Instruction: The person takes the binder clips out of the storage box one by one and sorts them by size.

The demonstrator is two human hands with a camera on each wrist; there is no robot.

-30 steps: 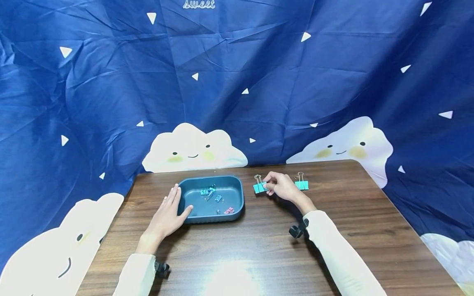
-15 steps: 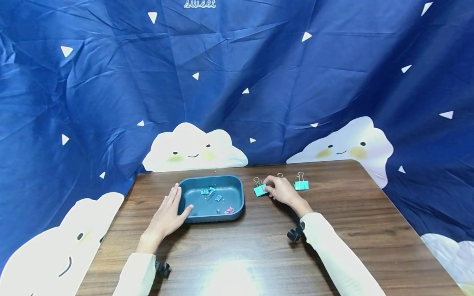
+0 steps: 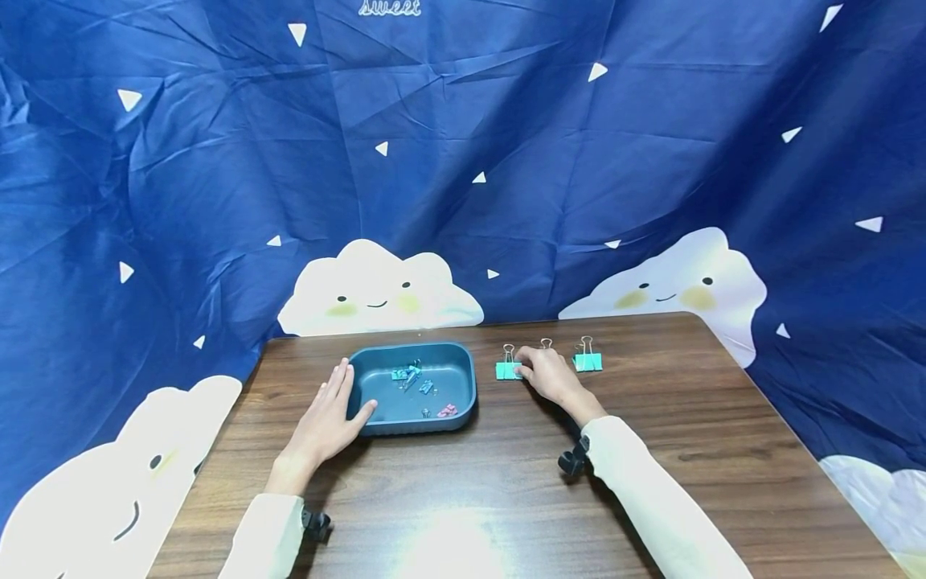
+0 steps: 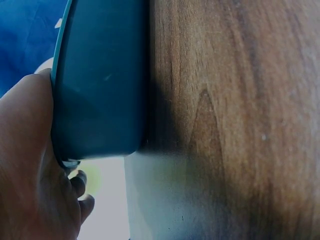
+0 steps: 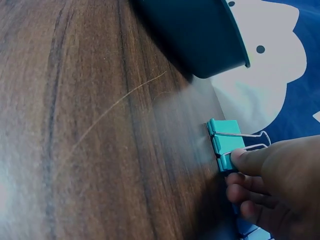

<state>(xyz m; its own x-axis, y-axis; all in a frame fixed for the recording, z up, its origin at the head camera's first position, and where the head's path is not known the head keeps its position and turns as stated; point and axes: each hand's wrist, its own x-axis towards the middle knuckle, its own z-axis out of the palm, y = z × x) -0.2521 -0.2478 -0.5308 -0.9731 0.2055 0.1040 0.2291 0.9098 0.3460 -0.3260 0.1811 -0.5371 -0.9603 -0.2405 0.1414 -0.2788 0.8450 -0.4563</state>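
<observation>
My left hand (image 3: 346, 397) lies flat along the left side of a dark teal tray (image 3: 463, 394), with its thumb over the rim. In the left wrist view the palm (image 4: 30, 165) presses against the tray wall (image 4: 100, 85). My right hand (image 3: 524, 372) pinches a teal binder clip (image 3: 508, 370) lying on the table just right of the tray. The right wrist view shows the thumb tip (image 5: 245, 159) on the end of that clip (image 5: 225, 141), with the other fingers curled below it. The tray holds several small blue and pink clips (image 3: 412, 376).
A second teal binder clip (image 3: 587, 360) stands right of my hand, and the wire handle of a third (image 3: 546, 343) peeks out behind my knuckles. The brown wooden table (image 3: 506, 498) has a blue cloud-print cloth (image 3: 463, 161) hanging behind and around it.
My right hand has turned the teal clip from tilted to square and lowered it onto the table, drawing back slightly. The left hand and tray have stayed put.
</observation>
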